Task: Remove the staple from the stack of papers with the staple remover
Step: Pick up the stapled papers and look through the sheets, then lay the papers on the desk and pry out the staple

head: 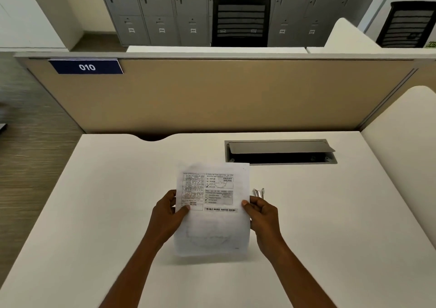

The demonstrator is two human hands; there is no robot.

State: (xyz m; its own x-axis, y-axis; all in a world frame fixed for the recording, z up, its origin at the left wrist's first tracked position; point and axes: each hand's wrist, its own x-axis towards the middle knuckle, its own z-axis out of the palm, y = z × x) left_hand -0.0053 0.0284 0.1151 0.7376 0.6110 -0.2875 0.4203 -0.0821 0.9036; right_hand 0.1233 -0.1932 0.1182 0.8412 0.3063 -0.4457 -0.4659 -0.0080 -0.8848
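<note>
While both hands (168,211) (262,213) pinch its side edges, the papers (212,208) stand lengthwise, top toward the partition (212,95); staple remover (258,192) beside.

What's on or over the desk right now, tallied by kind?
hands: 2 (left hand, right hand, both holding the papers)
stack of papers: 1
staple remover: 1
cable hatch: 1
total: 5
</note>
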